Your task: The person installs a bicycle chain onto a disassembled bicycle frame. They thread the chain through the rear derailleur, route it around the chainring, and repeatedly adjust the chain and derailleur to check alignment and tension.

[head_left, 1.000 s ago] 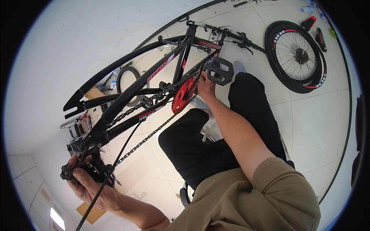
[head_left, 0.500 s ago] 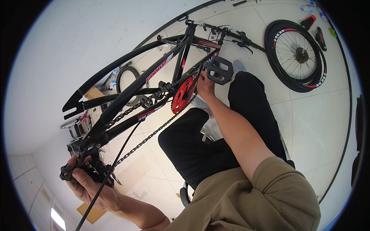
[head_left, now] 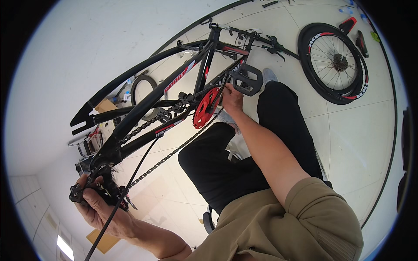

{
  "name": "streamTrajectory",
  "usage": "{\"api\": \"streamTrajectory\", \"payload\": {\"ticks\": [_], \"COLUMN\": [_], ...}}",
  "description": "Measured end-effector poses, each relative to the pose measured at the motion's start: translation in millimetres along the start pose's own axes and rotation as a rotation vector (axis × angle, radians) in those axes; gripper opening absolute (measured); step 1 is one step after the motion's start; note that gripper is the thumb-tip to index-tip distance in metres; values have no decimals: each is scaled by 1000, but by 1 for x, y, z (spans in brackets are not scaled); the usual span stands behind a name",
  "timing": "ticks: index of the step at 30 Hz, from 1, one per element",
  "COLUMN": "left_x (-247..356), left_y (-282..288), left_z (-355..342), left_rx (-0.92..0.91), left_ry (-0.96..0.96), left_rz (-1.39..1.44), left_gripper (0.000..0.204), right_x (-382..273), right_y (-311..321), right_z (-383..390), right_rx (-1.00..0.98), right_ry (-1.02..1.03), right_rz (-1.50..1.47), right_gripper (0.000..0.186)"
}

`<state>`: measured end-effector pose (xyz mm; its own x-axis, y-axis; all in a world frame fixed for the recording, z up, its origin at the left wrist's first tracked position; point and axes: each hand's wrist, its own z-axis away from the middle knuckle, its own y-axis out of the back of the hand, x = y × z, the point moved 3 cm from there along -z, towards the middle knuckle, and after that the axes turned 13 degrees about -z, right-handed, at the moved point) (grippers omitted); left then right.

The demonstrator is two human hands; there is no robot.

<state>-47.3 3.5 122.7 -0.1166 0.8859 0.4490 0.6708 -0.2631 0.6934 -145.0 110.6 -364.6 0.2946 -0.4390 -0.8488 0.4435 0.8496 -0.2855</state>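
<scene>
My left hand [head_left: 103,209] is closed around the rear derailleur [head_left: 111,191] at the lower left, thumb on its near side and fingers partly hidden behind it. A black chain [head_left: 161,163] runs from there to the red chainring [head_left: 204,111]. My right hand [head_left: 234,100] is beside the chainring, just under the black pedal [head_left: 248,80], its fingers bent around the crank arm; the fingertips are partly hidden. The black bicycle frame [head_left: 152,102] with red and white markings has no wheel in its rear dropouts [head_left: 82,127].
A loose wheel [head_left: 333,63] with tire and cassette lies at the right, near a red-and-black saddle-like part [head_left: 347,25]. Another tire [head_left: 145,96] is behind the frame. A black cable [head_left: 119,206] hangs across my left wrist. The handlebar [head_left: 267,41] extends at the top.
My left hand and the derailleur have shifted very slightly to the right. My right hand stays at the crank, almost still.
</scene>
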Motion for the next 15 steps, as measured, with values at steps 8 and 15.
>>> {"api": "streamTrajectory", "payload": {"ticks": [8,15], "left_x": [-1,-2], "left_y": [0,2], "left_z": [1,-1], "left_rx": [2,-40], "left_ry": [25,79], "left_rz": [-9,134], "left_gripper": [35,36], "right_x": [-9,-12], "right_y": [-1,-3], "right_z": [10,10], "right_rx": [-3,-42], "right_ry": [-11,-26], "right_rz": [10,42], "right_gripper": [20,23]}}
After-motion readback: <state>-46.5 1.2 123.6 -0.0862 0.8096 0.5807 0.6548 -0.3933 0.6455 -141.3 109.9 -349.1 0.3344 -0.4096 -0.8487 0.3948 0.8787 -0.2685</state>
